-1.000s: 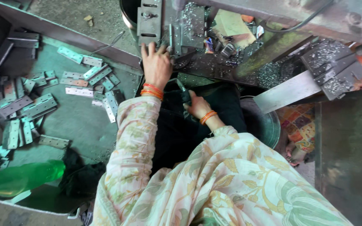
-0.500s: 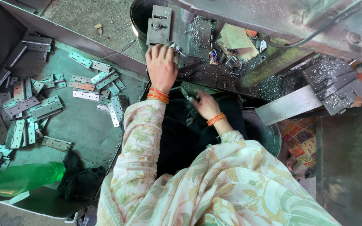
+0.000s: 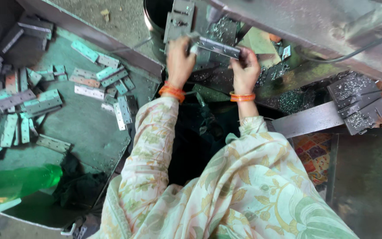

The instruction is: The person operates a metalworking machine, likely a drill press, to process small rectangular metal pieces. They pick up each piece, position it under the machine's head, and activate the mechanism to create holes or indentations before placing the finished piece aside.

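— Both hands have come up since half a second ago: the right hand (image 3: 245, 70), which was lower near the dark gap, now meets the left hand (image 3: 180, 59) at the top centre of the head view, and a long metal hinge strip (image 3: 217, 47) is between them.

— How are they holding it?

— Left fingers curled shut around its left end, right fingers pinched closed on its right end, the strip tilted down to the right, just in front of the grey machine plate (image 3: 180, 20).

— How would it handle?

— Stiff and fairly light, I'd judge, with hard edges and maybe oily, so gripping both ends suits it.

— Any packages or labels?

— A green plastic bottle (image 3: 21, 181) lies at lower left; a small white tag (image 3: 286, 52) sits upper right of centre. Loose hinge pieces (image 3: 36, 104) scatter over the green tray (image 3: 85, 137) at left.
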